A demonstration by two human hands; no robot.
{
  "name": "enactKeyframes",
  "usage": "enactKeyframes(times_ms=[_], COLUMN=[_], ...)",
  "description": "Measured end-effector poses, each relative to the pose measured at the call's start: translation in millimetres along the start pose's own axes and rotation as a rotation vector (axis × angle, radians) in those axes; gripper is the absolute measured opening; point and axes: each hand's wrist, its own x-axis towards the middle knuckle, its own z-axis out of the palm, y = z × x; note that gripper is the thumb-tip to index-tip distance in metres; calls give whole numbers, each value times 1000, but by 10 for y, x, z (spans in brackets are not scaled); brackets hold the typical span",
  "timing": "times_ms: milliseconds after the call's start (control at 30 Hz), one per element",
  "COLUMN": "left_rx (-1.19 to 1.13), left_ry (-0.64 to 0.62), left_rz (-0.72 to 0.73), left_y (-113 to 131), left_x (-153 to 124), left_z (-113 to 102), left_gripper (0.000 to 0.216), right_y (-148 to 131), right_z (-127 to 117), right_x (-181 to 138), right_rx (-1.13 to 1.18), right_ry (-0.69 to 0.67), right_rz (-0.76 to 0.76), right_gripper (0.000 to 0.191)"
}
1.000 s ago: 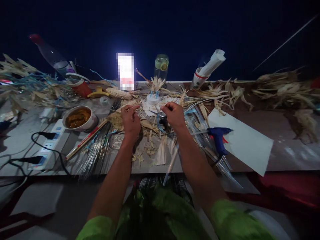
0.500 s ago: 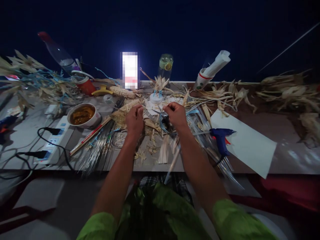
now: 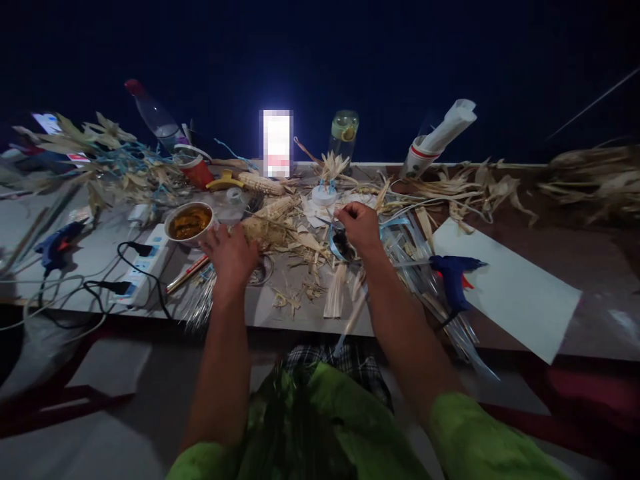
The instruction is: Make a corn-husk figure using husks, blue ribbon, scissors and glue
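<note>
My left hand (image 3: 231, 257) is open, fingers spread, beside the bowl (image 3: 190, 223) of orange-brown liquid. It lies over a bundle of thin, shiny wires (image 3: 200, 303) and close to dried corn cobs (image 3: 270, 210). My right hand (image 3: 360, 227) is closed in a pinch at the table's middle. A thin, dark, pointed piece sticks out from its fingertips; its kind is unclear. Just below that hand sits a round, blue-rimmed container (image 3: 341, 247) with dark contents. Behind it stands a small white round base (image 3: 324, 195) with a corn-husk flower (image 3: 334, 165) on blue stems.
A blue glue gun (image 3: 453, 277) lies on a white sheet (image 3: 520, 287) at right, another glue gun (image 3: 61, 245) at far left. A power strip (image 3: 145, 270) with cords is left of my hand. A jar (image 3: 343, 137), lit phone (image 3: 277, 143) and paper cup (image 3: 417, 159) stand behind.
My left hand has moved left, away from the right hand, and its fingers have spread. The view has turned slightly left. My right hand keeps its pinch near the container.
</note>
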Motion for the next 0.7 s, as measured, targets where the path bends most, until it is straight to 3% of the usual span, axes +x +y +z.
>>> enactKeyframes(times_ms=[167,400,700], left_rx=[113,117,217], left_ry=[-273,-277,-309], left_rz=[-78,45,30], left_y=[-127,33,-10], left_x=[-80,-172,-126], left_z=[-53,-26,-24], left_gripper=[52,41,33], right_y=[-3,16,32], right_z=[14,20,25], right_x=[-7,-7,-11], right_rx=[-24,-49,-56], right_ry=[1,1,-12], right_rz=[-9,-38,-6], right_gripper=[18,19,18])
